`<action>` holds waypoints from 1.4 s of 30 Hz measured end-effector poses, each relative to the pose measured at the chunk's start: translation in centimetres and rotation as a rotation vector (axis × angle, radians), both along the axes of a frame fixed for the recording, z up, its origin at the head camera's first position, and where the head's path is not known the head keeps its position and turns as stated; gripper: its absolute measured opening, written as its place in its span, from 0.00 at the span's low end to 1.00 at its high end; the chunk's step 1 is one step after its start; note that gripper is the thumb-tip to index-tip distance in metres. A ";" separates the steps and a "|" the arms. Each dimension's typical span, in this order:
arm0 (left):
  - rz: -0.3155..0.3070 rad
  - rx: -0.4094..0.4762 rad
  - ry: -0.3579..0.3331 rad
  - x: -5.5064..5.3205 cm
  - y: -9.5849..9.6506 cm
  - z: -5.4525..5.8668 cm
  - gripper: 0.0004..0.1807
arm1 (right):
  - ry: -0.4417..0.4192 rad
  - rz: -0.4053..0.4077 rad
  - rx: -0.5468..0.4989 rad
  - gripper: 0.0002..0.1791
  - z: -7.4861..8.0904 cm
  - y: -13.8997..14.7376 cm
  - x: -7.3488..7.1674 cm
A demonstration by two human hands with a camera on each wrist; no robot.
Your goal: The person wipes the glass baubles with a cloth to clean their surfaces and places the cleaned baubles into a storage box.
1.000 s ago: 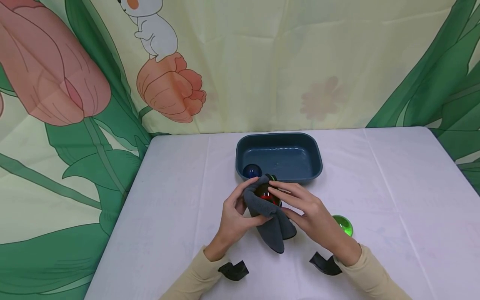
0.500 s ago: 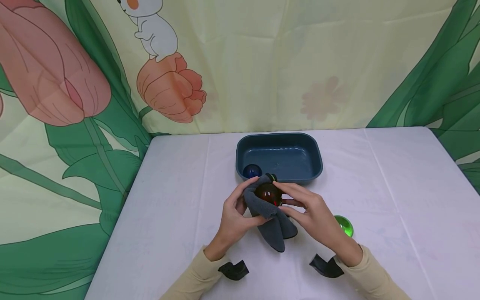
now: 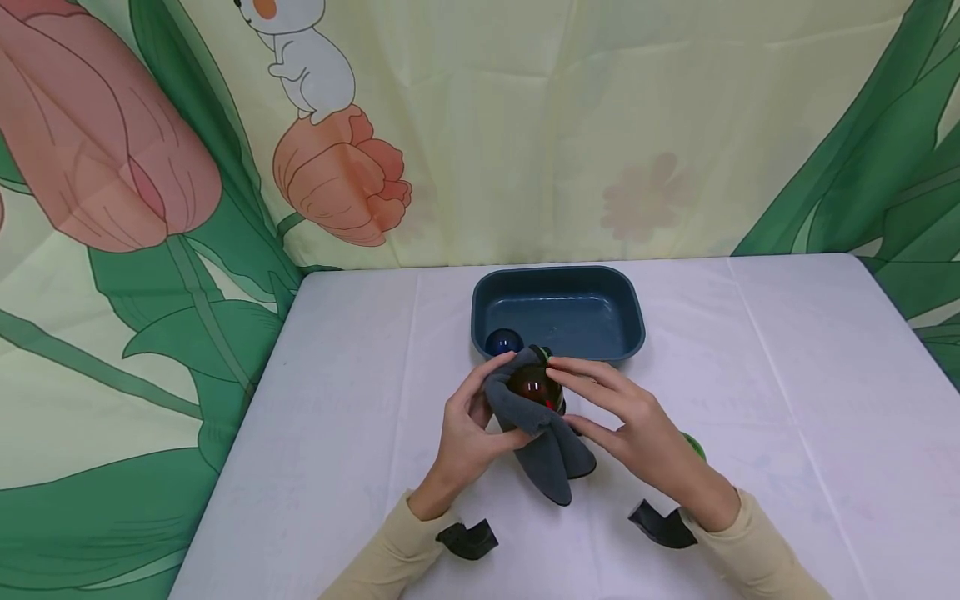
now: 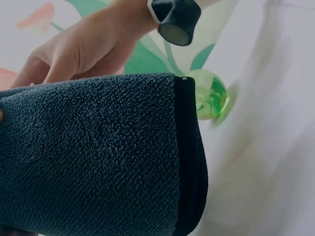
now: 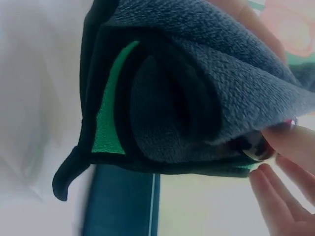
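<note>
My left hand (image 3: 468,437) grips a dark grey cloth (image 3: 551,458), which is folded around a dark red glass ball (image 3: 534,383). From the other side, my right hand (image 3: 637,425) holds the ball's right edge between thumb and fingertips. Much of the ball's lower part is covered by the cloth. In the left wrist view the cloth (image 4: 98,152) fills most of the picture, with its black edging on the right. The right wrist view shows a green inner side and black trim on the cloth (image 5: 109,123), plus a sliver of the ball (image 5: 256,145) beside my fingers.
Just beyond my hands stands a dark blue rectangular tray (image 3: 581,325) with a blue glass ball (image 3: 503,340) in its near left corner. A green glass ball (image 3: 696,446) lies on the white tabletop, partly behind my right wrist. A printed curtain hangs behind the table.
My right fingers have shifted over the ball and the red spot in it has moved, so the ball has turned. My right forearm has drifted slightly right, covering more of the green ball.
</note>
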State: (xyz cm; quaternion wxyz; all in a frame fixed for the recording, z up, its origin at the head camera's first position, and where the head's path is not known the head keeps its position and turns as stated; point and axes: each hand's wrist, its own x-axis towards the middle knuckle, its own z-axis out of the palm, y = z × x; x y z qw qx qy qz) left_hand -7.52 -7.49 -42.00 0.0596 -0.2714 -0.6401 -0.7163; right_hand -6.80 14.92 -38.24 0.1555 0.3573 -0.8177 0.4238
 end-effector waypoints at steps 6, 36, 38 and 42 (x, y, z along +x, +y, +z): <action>-0.007 -0.004 -0.004 0.1 0.1 0.0 0.41 | 0.012 0.037 0.009 0.42 -0.6 -0.2 0.0; 0.010 -0.034 0.005 0.2 0.2 0.1 0.43 | -0.239 -0.032 -0.050 0.40 0.0 -0.3 0.4; 0.011 -0.035 0.005 0.2 0.2 0.1 0.43 | -0.163 -0.036 -0.030 0.42 0.1 -0.1 0.4; 0.017 -0.034 0.004 0.3 0.1 0.1 0.43 | -0.021 -0.012 -0.013 0.46 -0.1 0.0 0.3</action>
